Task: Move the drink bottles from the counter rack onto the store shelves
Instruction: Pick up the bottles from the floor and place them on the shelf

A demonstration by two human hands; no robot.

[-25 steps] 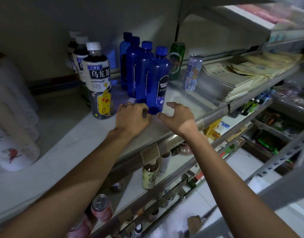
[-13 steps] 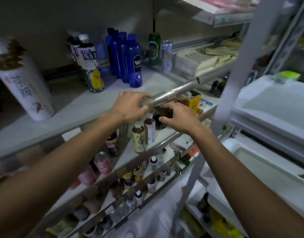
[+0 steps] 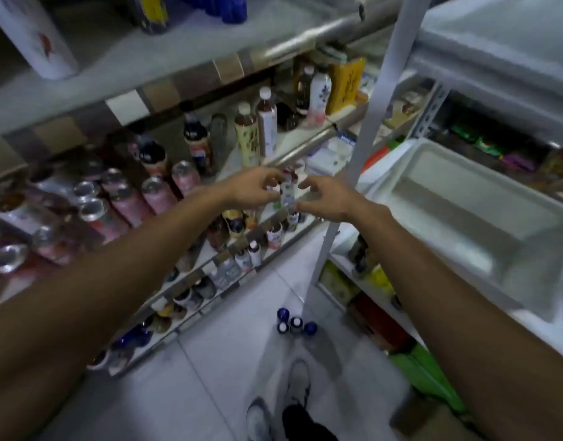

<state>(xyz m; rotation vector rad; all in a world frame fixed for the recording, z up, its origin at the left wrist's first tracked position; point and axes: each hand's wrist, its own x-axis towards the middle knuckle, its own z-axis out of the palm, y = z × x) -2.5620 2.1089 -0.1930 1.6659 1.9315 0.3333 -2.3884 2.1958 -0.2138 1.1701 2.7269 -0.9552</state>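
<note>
The blue drink bottles (image 3: 232,9) stand upright on the top shelf (image 3: 178,62), long axis vertical, with only their lower ends in view. A second ago my hands were at the front one's base; now both have dropped lower. My left hand (image 3: 253,190) and right hand (image 3: 329,198) are loosely curled and hold nothing, in front of the lower shelves. Four capped bottles (image 3: 294,324) stand caps-up on the floor (image 3: 226,361). Pink cans (image 3: 154,194) crowd the left, and a white post (image 3: 366,138) rises beside my right hand.

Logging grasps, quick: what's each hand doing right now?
Left hand: open, fingers loosely curled, holding nothing.
Right hand: open, holding nothing.
</note>
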